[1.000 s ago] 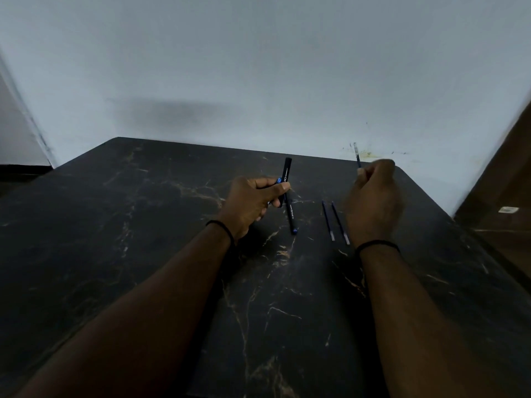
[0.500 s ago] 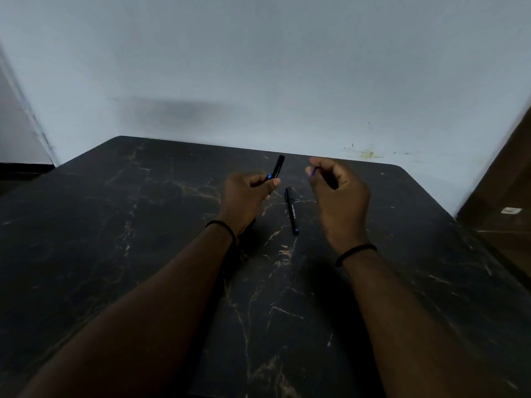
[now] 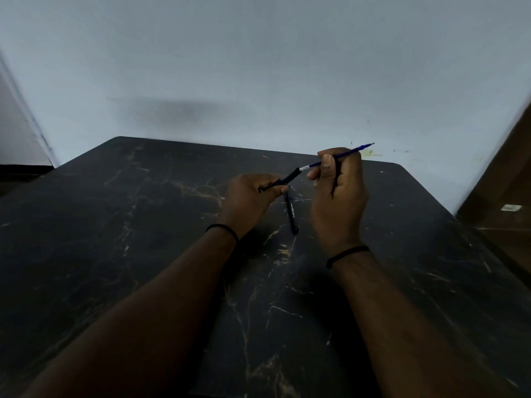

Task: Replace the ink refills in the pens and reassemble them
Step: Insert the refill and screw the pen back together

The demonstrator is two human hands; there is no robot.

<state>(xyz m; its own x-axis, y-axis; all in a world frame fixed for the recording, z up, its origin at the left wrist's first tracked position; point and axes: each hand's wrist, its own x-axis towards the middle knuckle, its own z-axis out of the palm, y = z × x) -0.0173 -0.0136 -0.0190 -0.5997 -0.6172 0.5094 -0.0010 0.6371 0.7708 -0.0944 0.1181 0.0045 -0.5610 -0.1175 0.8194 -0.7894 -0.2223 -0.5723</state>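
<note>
From the head camera, the person is sitting at a dark marble-patterned table [image 3: 143, 254] that is standing against a pale wall [image 3: 258, 67]. The left hand [image 3: 247, 196] is curling its fingers around a black pen barrel [image 3: 283, 180] and is holding it above the table, with the open end pointing up and to the right. The right hand [image 3: 336, 202] is pinching a blue ink refill [image 3: 336, 158] between the thumb and the fingers; the other fingers are folded in. The refill is lying in one line with the barrel, and its whitish end is touching the barrel mouth or is just inside it; I cannot tell which. The far tip of the refill is pointing to the wall. A second black pen [image 3: 290, 214] is lying flat on the table between the two hands, just under the left fingertips. Each wrist is wearing a thin black band [image 3: 222, 226].
</note>
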